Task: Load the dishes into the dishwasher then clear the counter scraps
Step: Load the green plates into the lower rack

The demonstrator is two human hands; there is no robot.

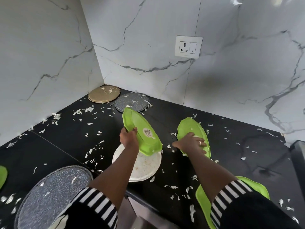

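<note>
My left hand (129, 137) grips the edge of a green leaf-shaped plate (142, 131), tilted upside down with its label showing, above a round white plate (145, 169) flecked with crumbs. My right hand (192, 143) lies flat on a second green leaf-shaped plate (191, 128) that rests on the black counter (69, 141). White vegetable scraps (92, 151) are scattered all over the counter. A third green plate (203, 199) sits at the front edge under my right sleeve.
A gold round plate (104, 94) and a speckled grey one (132, 102) sit in the back corner. A large speckled grey plate (49, 192) is at front left, with a green edge (2, 176) at far left. Marble walls with a socket (188, 47) enclose the counter.
</note>
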